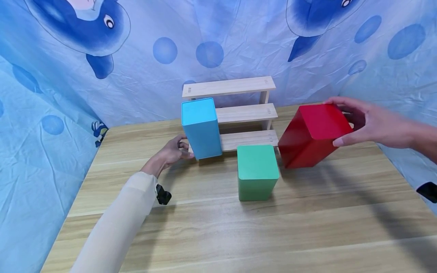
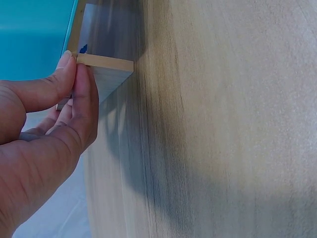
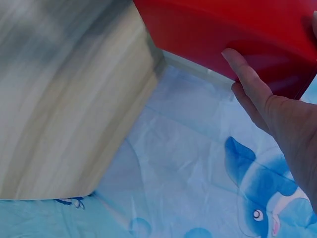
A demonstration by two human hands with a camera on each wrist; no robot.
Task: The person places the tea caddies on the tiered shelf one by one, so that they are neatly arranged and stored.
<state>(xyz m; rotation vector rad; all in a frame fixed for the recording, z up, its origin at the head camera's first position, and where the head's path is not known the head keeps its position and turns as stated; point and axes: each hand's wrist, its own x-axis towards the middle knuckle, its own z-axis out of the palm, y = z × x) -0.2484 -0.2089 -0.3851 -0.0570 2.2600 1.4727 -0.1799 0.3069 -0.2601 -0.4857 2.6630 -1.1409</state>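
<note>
A three-step wooden rack stands at the back of the table. My left hand pinches the left end of its lowest step, thumb and fingertips meeting at the wooden edge in the left wrist view. Right beside those fingers stands a tall blue box, overlapping the rack's left part. At the rack's right, my right hand grips a red box near its top, fingers over the far side and thumb on the near one. The red box tilts, its top leaning toward the right.
A shorter green box stands on the wooden table in front of the rack. Blue sheeting with whale pictures hangs behind and at both sides of the table.
</note>
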